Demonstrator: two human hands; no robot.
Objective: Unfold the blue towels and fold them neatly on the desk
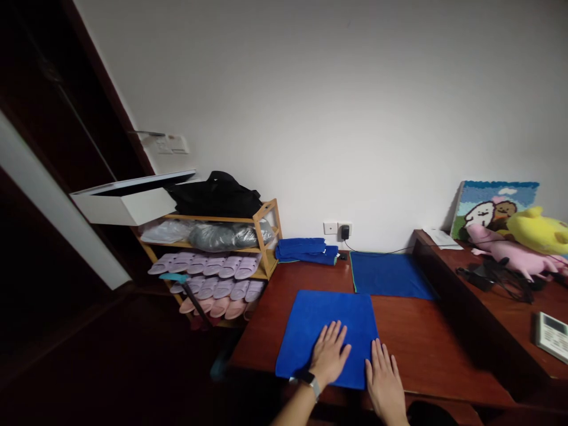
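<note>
A bright blue cloth lies flat on the brown wooden table, near its front edge. My left hand rests on the middle of this cloth with its fingers spread, and a watch is on that wrist. Along the cloth's right edge lies my right hand, its fingers stretched out and palm down, partly over the bare wood. Farther back, a second blue cloth with a green edge is spread by the wall. A stack of folded blue cloths sits at the table's back left corner.
Left of the table stands a wooden rack with slippers, a black bag and a white box. A charger trails its cable over the table's back. On the raised right surface are plush toys and a calculator-like device.
</note>
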